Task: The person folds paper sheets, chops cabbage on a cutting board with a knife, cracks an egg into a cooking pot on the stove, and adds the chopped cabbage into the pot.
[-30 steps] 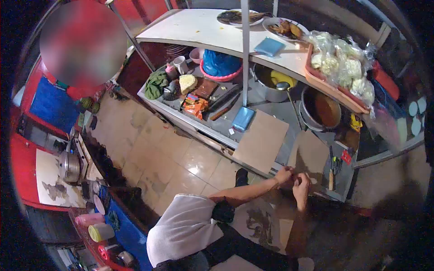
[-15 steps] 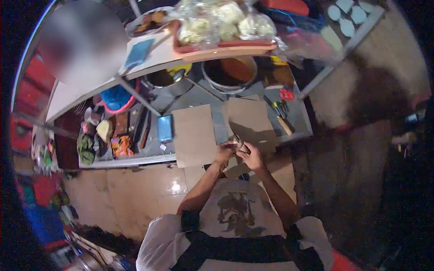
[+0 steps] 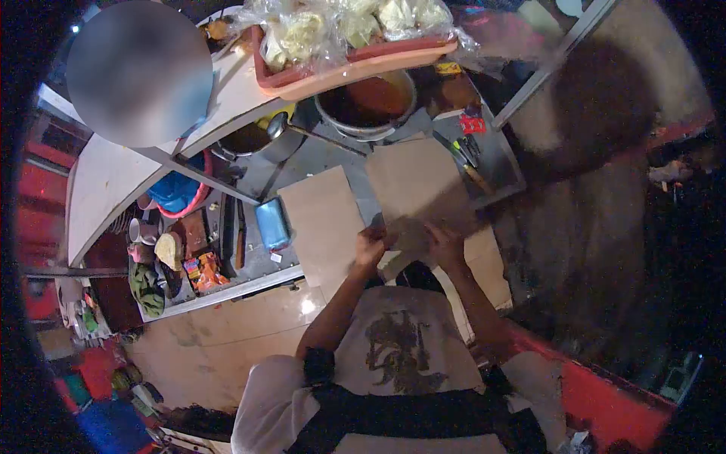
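At mid-frame, two brown sheets [image 3: 412,170] lay flat, apparently already set out, left hand [image 3: 370,246] and right hand [image 3: 448,247] near one's lower edge, finger grip too dim to tell

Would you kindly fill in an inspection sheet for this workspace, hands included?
Surface: grey counter, partly covered.
Job's things: left brown sheet and right brown sheet, side by side.
Clutter: blue packet, orange packet, pot of reddish-brown liquid.
Hands: left hand and right hand at the right sheet's near end; grip unclear.
Cables: nothing seen.
Surroundings: tiled floor; raised tray of plastic-bagged vegetables.
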Motion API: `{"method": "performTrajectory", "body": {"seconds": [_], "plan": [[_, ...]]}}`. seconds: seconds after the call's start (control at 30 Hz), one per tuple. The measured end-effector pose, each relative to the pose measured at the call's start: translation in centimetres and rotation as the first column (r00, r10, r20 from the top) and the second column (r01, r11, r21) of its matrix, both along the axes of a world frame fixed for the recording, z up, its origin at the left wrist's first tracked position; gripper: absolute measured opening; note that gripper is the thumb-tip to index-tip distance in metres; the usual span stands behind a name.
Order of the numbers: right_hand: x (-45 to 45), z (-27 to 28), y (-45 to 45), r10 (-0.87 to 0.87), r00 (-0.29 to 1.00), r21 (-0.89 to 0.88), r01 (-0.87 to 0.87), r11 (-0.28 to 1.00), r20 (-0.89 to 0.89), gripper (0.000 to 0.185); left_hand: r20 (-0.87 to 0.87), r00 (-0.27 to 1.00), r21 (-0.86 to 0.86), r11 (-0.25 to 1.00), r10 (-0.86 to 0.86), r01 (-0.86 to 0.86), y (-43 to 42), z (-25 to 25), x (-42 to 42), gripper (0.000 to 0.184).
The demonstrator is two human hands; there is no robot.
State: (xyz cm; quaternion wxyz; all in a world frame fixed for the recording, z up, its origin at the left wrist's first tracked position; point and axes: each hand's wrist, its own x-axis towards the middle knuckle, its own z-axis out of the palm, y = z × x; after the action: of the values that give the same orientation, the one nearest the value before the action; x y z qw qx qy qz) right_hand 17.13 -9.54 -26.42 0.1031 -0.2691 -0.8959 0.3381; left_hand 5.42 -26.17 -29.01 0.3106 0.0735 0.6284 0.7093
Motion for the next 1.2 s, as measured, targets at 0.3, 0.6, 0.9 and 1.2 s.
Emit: {"method": "performTrajectory", "body": {"seconds": [0.3, 0.6, 0.9, 1.2], "plan": [[-0.6, -1.5, -0.1, 0.091, 0.996, 0.494, -0.077, 0.866, -0.006, 0.041, 0.1, 0.992, 0.003, 0.997, 0.078, -0.078, -7.5, 2.0, 1.7, 0.017], [4.0, 0.9, -7.9, -0.369, 0.871, -0.921, 0.38, 0.09, 0.323, 0.023, 0.481, 0.778, -0.117, 0.909, 0.404, -0.399, -11.2, 1.7, 9.5, 0.029], [6.3, -3.7, -7.3, -0.328, 0.942, -0.753, 0.166, 0.637, -0.069, 0.009, 0.755, 0.625, 0.088, 0.915, 0.197, -0.394, -10.4, -1.0, 12.2, 0.042], [5.4, 2.2, -12.6, 0.336, 0.727, -0.102, -0.485, 0.868, -0.599, 0.014, 0.707, 0.696, 0.274, 0.858, 0.126, -0.434, -8.8, 5.9, 11.5, 0.054]]}}
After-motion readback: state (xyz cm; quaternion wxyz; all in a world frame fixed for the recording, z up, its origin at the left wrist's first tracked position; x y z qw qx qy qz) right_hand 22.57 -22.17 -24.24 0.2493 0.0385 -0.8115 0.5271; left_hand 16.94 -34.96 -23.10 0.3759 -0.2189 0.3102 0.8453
